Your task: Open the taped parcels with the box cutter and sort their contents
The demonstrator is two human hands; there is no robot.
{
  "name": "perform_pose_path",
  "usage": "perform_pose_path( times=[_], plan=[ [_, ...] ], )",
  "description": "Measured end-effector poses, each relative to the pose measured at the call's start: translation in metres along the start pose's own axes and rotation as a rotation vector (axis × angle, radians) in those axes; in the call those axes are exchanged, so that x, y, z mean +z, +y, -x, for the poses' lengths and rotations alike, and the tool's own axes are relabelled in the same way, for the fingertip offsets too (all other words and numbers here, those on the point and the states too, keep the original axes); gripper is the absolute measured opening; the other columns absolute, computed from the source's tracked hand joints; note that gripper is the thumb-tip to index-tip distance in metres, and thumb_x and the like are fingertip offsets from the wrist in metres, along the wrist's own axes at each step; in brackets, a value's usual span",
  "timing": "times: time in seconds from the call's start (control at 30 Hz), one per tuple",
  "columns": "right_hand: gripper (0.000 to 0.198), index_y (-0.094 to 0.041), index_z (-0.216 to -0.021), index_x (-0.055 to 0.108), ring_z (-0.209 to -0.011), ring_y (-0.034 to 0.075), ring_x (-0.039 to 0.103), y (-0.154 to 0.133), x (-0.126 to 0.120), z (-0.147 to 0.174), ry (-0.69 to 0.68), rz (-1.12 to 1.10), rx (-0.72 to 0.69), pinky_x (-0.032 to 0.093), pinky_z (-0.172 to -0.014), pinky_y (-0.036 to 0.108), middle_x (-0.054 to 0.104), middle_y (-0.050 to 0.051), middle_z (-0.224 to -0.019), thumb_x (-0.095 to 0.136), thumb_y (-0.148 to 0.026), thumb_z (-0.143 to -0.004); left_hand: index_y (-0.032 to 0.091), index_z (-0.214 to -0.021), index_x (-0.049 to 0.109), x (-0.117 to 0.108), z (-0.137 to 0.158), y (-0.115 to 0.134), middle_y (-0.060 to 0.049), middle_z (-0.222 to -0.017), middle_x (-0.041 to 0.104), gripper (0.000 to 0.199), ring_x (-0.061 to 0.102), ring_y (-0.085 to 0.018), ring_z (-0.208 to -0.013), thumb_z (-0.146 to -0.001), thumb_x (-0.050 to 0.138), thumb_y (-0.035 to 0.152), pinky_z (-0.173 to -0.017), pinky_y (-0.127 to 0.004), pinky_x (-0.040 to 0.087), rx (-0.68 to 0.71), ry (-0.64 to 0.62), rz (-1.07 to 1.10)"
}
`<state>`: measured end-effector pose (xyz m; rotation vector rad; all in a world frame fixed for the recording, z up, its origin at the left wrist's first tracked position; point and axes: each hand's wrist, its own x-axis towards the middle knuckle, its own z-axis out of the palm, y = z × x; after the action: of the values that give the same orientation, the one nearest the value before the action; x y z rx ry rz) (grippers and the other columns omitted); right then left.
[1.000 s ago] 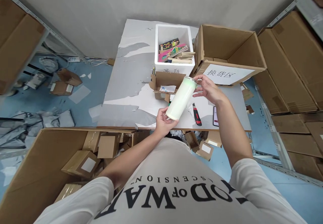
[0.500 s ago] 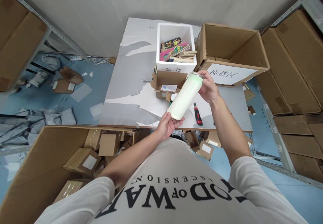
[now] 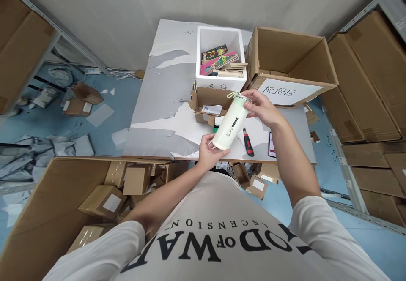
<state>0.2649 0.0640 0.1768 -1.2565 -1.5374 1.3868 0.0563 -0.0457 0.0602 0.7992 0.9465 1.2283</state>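
Observation:
A pale green bottle (image 3: 231, 124) with dark print on its side and a thin green strap loop at its top is held tilted above the table's front half. My left hand (image 3: 209, 152) supports its base, with the fingers curled around the lower end. At the upper end, my right hand (image 3: 260, 107) grips the bottle near its metal rim. Just behind the bottle, a small opened cardboard box (image 3: 206, 99) holds a white packet. A black and red utility knife (image 3: 248, 143) lies on the table to the bottle's right.
On the table (image 3: 152, 103) stand a white foam box (image 3: 203, 80) with books and a large cardboard box (image 3: 292, 50) with a written label. A phone (image 3: 271, 145) lies near the front edge. Lower left, a big carton (image 3: 79, 179) contains several small boxes; shelves flank both sides.
The bottle has been turned about its length, so its printed side and strap loop now show. Both hands have shifted their grip slightly. The phone has come into view beside my right forearm.

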Motion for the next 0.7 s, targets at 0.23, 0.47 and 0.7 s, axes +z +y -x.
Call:
perform_pose_path(
  times=[0.23, 0.47, 0.7],
  plan=[
    [0.056, -0.032, -0.115, 0.055, -0.090, 0.021, 0.061, 0.006, -0.011, 0.004, 0.134, 0.073, -0.110, 0.055, -0.063, 0.033, 0.060, 0.004, -0.113, 0.067, -0.065, -0.072, 0.028, -0.111, 0.041, -0.019, -0.010, -0.009, -0.007, -0.126, 0.046, 0.084, 0.054, -0.024, -0.118, -0.044, 0.091, 0.036, -0.099, -0.044, 0.045, 0.046, -0.043, -0.148],
    [0.068, -0.037, -0.135, 0.038, -0.108, 0.030, 0.057, 0.024, -0.011, 0.022, 0.534, 0.292, -0.301, 0.056, -0.069, 0.041, 0.051, 0.010, -0.128, 0.045, -0.075, -0.078, 0.024, -0.132, 0.037, -0.062, -0.063, -0.026, -0.017, -0.144, 0.036, 0.106, 0.031, -0.035, -0.139, -0.042, 0.091, 0.042, -0.111, -0.056, 0.025, 0.083, 0.028, -0.510],
    [0.069, -0.030, -0.130, 0.044, -0.122, 0.033, 0.050, 0.057, 0.010, 0.055, 0.609, 0.403, -0.347, 0.043, -0.099, 0.055, 0.051, 0.013, -0.125, 0.051, -0.072, -0.076, 0.015, -0.136, 0.037, -0.046, -0.120, -0.057, -0.020, -0.138, 0.047, 0.116, 0.043, -0.037, -0.130, -0.036, 0.092, 0.033, -0.109, -0.052, 0.032, 0.055, -0.142, -0.485]
  ],
)
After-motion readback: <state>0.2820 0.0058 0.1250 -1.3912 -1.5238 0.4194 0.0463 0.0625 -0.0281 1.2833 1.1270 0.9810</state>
